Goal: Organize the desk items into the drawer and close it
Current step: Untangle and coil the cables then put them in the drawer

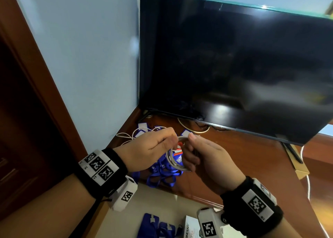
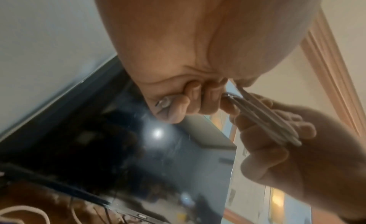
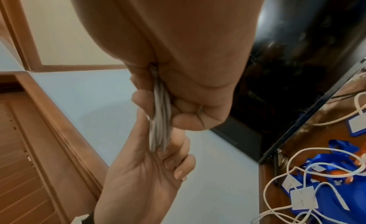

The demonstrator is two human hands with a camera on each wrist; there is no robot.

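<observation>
Both my hands hold a coiled white cable (image 1: pixel 174 158) above the desk's left corner. My left hand (image 1: pixel 153 149) pinches the coil's top and my right hand (image 1: pixel 196 156) grips its right side with curled fingers. In the left wrist view the cable strands (image 2: pixel 265 119) run from my left fingers into the right hand (image 2: pixel 293 157). Seen from the right wrist, the bundled cable (image 3: pixel 160 118) sits between both hands. Under them on the wooden desk (image 1: pixel 234 165) lie blue lanyards (image 1: pixel 162 176) with white badge cards and a loose white cable (image 3: pixel 297 177). The open drawer (image 1: pixel 126 219) shows below, with blue items (image 1: pixel 155 227) and a white box (image 1: pixel 191 228) inside.
A large black TV screen (image 1: pixel 234 66) stands at the desk's back, with cables under it. A pale blue wall (image 1: pixel 90 57) and a wooden door frame (image 1: pixel 36 84) close off the left. A cardboard box (image 1: pixel 297 162) sits at the desk's right.
</observation>
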